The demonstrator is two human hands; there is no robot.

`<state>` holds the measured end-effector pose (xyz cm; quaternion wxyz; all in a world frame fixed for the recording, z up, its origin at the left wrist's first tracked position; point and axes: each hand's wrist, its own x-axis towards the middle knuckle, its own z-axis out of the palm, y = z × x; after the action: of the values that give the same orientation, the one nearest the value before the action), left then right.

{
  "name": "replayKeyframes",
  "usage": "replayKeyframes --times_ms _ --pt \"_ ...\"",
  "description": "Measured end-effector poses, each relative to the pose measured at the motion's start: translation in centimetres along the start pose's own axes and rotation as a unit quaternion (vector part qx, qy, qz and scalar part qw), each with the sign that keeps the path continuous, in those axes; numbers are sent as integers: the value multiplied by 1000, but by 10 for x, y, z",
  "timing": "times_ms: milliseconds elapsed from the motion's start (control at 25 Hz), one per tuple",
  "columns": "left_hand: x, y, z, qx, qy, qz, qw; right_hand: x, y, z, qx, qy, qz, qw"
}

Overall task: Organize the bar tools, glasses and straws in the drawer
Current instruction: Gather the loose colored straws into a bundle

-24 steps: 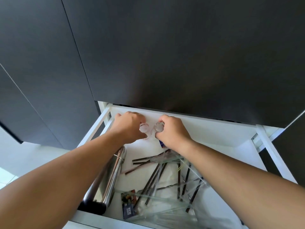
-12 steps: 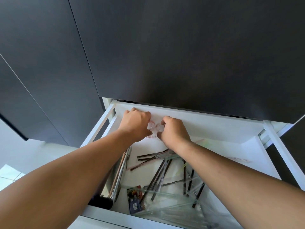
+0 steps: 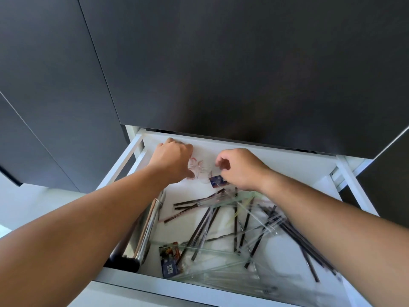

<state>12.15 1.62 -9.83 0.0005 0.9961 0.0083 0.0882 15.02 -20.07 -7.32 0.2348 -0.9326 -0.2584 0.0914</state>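
Observation:
The white drawer [image 3: 276,171] stands pulled out. At its back stand small clear glasses [image 3: 200,170] close together. My left hand [image 3: 172,161] reaches in from the left and its fingers and thumb close around the leftmost glass. My right hand [image 3: 240,168] hovers just right of the glasses, fingers loosely curled and holding nothing I can see. Under it lies a small blue label [image 3: 218,181]. Black straws [image 3: 200,232] and clear wrapped straws [image 3: 223,255] lie scattered across the drawer floor.
Shiny metal bar tools [image 3: 150,224] with a black handle [image 3: 122,261] lie along the drawer's left side. A printed packet [image 3: 169,260] sits near the front edge. Dark cabinet fronts [image 3: 243,63] hang over the drawer's back.
My right hand has let go of its glass and drawn away to the right. The glasses now stand together beside my left hand. The camera has tilted lower into the drawer.

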Motion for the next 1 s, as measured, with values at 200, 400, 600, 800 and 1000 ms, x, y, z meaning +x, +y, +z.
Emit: replayKeyframes --times_ms 200,400,600,800,1000 --pt "1 20 -21 66 -2 -20 998 -33 36 -16 -127 -200 16 971" --pt "-4 35 -35 -10 -3 -1 1000 -34 48 -5 -181 -193 -46 963" --pt "-11 39 -40 -97 -9 67 993 -33 58 5 -223 -158 -78 959" --pt "-16 46 -39 -144 -82 134 977 -35 61 -4 -221 -143 -79 962" --pt "-19 53 -36 -264 -188 119 939 -45 59 -42 -173 -119 -25 977"
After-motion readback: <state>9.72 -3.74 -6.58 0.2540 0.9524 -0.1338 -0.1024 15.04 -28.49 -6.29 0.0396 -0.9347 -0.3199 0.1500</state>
